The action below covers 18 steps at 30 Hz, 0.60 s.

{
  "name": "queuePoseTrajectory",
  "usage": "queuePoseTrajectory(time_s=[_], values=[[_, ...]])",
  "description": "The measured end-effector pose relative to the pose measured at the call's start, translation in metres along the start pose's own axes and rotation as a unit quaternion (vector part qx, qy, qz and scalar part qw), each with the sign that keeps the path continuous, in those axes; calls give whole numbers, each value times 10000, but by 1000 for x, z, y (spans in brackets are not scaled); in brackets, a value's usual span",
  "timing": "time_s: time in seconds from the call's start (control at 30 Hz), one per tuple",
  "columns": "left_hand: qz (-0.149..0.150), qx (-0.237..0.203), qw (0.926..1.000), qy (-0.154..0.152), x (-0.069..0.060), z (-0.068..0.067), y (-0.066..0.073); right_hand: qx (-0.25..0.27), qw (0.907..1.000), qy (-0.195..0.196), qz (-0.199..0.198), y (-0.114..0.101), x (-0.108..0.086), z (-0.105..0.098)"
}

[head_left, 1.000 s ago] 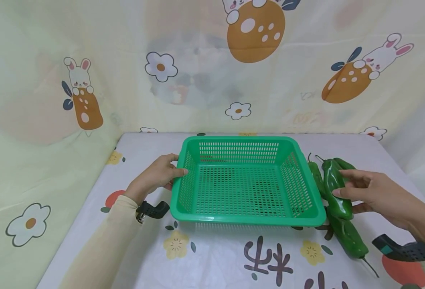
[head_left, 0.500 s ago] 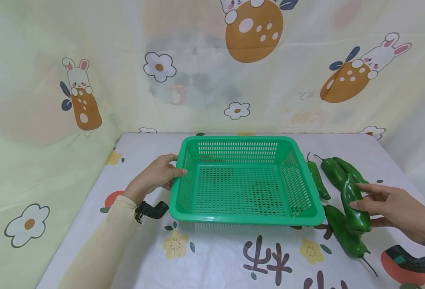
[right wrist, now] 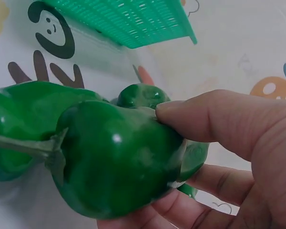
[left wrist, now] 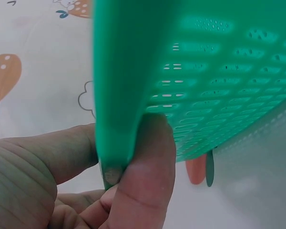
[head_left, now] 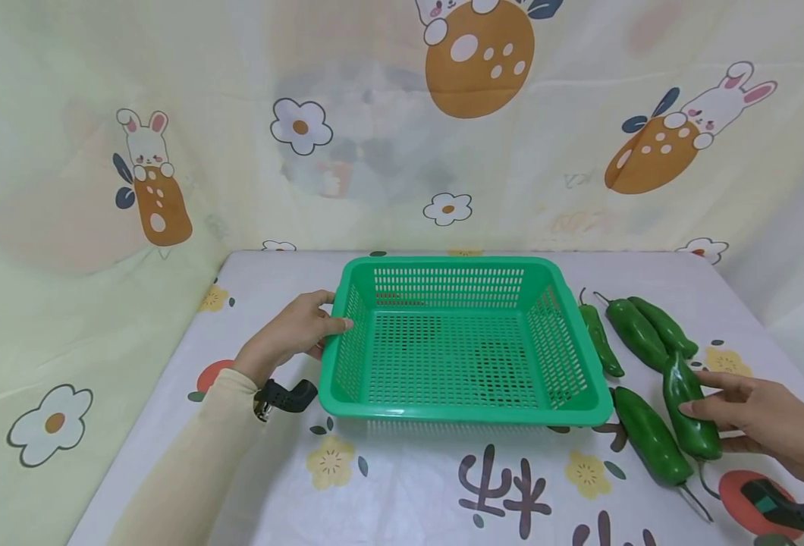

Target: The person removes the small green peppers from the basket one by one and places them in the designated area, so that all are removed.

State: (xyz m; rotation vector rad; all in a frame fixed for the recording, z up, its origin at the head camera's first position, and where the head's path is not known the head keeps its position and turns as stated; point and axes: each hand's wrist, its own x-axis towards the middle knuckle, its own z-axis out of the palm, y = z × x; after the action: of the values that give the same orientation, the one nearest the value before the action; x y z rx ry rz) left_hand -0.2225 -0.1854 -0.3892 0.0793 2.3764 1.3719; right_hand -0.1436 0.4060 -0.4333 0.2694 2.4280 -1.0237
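A green plastic basket (head_left: pixel 466 415) with slotted walls stands mid-table, and no contents show in it. At its left rim my left hand (head_left: pixel 291 334) grips the edge between thumb and fingers, as the left wrist view confirms. My right hand (head_left: pixel 760 415) pinches a large green pepper (head_left: pixel 692 413) to the right of the basket, its stem end toward me. Close beside that lies another large pepper (head_left: pixel 651 438). Behind them rest two more green peppers, one fat (head_left: pixel 637 332) and one slimmer (head_left: pixel 666 324). A thin green chili (head_left: pixel 601 341) lies along the basket's right wall.
The table (head_left: pixel 388 500) wears a pale cloth printed with flowers, fruit and dark characters. Patterned fabric (head_left: pixel 368 174) hangs behind it and at both sides. Black wrist devices (head_left: pixel 293 396) sit on both wrists.
My right hand has carried the held pepper right and toward me, off the other peppers to a spot beside the front one. My left hand keeps its place on the basket rim.
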Motion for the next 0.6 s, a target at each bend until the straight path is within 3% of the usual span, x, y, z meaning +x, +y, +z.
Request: queuePoseTrajectory(time_s=[0.6], values=[[0,-23,10000,0,1,1,-1,322,9989,-169,287,24,9,10]])
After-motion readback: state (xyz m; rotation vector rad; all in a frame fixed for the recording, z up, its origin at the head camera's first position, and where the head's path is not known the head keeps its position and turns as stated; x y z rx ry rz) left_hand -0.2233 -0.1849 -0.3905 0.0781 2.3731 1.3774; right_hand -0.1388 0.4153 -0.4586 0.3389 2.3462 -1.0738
